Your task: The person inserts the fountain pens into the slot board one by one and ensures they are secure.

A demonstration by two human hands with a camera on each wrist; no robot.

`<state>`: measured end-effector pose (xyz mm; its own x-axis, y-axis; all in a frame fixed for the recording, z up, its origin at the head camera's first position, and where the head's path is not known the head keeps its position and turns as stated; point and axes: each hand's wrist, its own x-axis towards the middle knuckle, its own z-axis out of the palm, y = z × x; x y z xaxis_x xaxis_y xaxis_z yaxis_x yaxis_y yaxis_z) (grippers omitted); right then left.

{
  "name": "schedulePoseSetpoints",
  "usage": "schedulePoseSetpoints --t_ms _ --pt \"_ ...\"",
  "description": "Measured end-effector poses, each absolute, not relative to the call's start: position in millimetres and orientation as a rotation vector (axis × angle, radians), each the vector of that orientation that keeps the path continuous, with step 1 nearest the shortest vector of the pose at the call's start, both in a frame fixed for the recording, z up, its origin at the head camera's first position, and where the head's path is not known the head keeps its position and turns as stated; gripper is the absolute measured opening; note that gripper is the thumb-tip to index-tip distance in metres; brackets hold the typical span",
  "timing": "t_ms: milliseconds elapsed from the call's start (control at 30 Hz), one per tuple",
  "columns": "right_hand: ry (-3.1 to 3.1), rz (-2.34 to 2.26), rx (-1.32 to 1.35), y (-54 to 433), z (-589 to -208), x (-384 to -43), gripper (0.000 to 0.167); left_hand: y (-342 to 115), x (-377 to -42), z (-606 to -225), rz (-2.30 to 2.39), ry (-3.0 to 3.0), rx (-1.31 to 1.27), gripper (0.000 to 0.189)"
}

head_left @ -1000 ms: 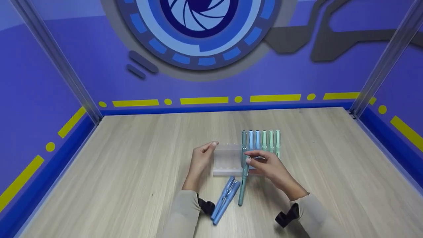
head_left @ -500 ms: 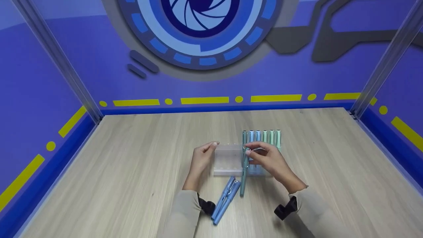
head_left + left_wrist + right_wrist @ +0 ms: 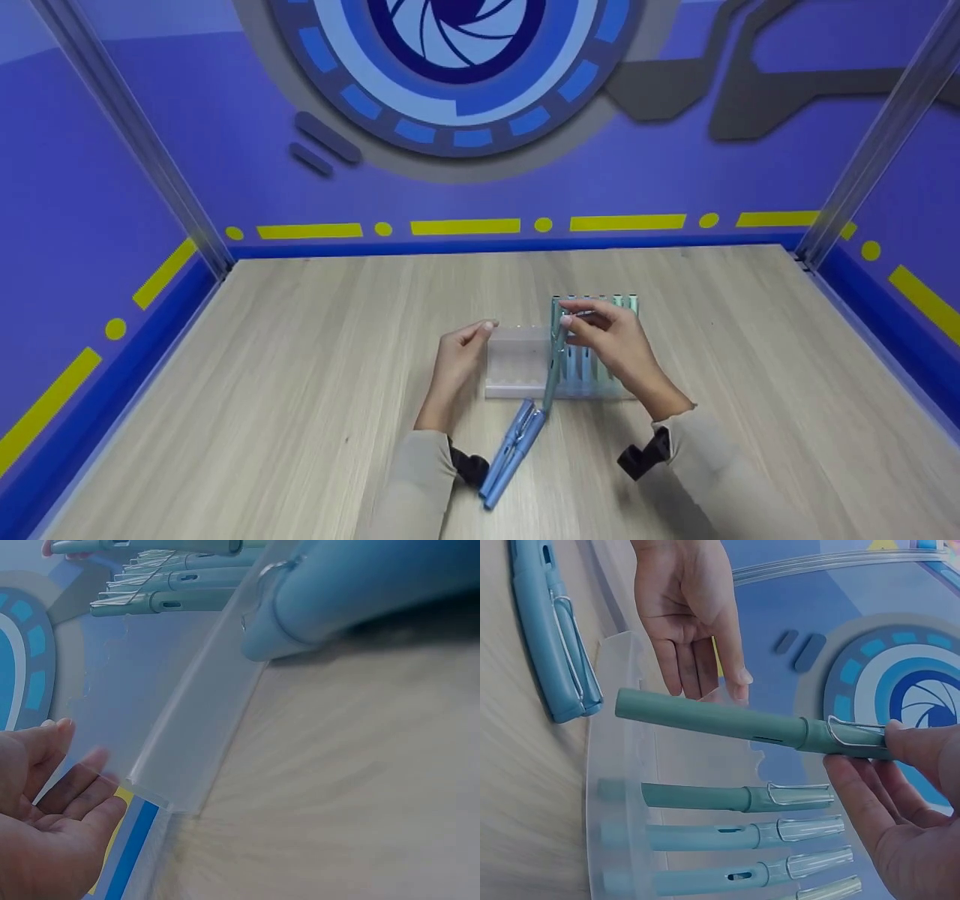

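My left hand [image 3: 459, 356] pinches the upper left edge of a clear plastic pen rack [image 3: 516, 364], its fingers behind the panel in the left wrist view. A dark green pen [image 3: 720, 720] is held by its clip end between my right thumb and fingers [image 3: 855, 787]. In the right wrist view that pen hovers before the rack, its free end near the front ledge [image 3: 615, 742]. Beside it in the rack stands another dark green pen [image 3: 705, 797], then light blue pens [image 3: 705, 838] and pale green ones. The right hand [image 3: 619, 345] partly hides this row in the head view.
Two blue pens [image 3: 514, 457] with metal clips lie side by side on the wooden table [image 3: 300, 390], just in front of the rack and by the left wrist. Blue-purple panels [image 3: 480, 195] enclose the table at the back and sides.
My right hand has moved up and away with the dark green pen, bringing its lower end from the table area in front to the rack's front ledge. The left hand stays in place.
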<state>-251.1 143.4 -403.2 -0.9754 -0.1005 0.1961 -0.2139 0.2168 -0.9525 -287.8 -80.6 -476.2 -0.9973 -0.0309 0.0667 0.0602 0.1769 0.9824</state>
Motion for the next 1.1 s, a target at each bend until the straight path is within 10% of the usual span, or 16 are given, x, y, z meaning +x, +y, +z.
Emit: schedulePoseSetpoints --t_ms 1100 --pt "-2.364 1.66 0.348 130.8 -409.4 -264.9 0.026 -81.2 -288.7 -476.4 -1.958 -2.338 -0.065 0.032"
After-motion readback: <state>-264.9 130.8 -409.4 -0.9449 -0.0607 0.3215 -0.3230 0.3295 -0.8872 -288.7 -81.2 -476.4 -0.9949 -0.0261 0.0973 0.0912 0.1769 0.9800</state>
